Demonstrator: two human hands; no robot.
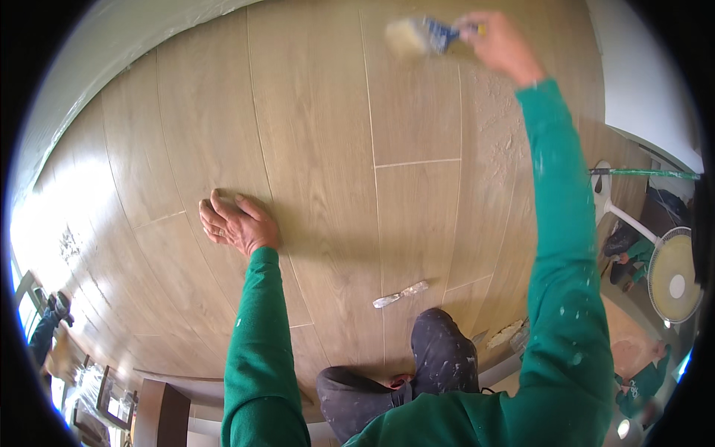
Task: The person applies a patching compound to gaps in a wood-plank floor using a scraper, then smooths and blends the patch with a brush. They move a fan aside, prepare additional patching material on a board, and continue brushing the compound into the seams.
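**Q:** Green sleeves (261,357) rise from the lower edge; what do the hands do?

**A:** The right hand (500,43) is closed around a brush (424,34) with a blue ferrule and pale, blurred bristles, high on the wood-grain panel wall (320,134). The left hand (237,223) lies open and flat against that wall, holding nothing.

**Q:** What else is on the wall?

**A:** Smooth tan planks with thin light seams, rough white patches below the brush, and a metal scraper (401,294) low on the wall, by a dark paint-flecked knee (443,350).

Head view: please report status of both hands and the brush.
Right hand grips blue-handled paintbrush, bristles on wood-look tiled floor. Left hand flat on floor, open. Metal putty knife lies near the knee, apart.
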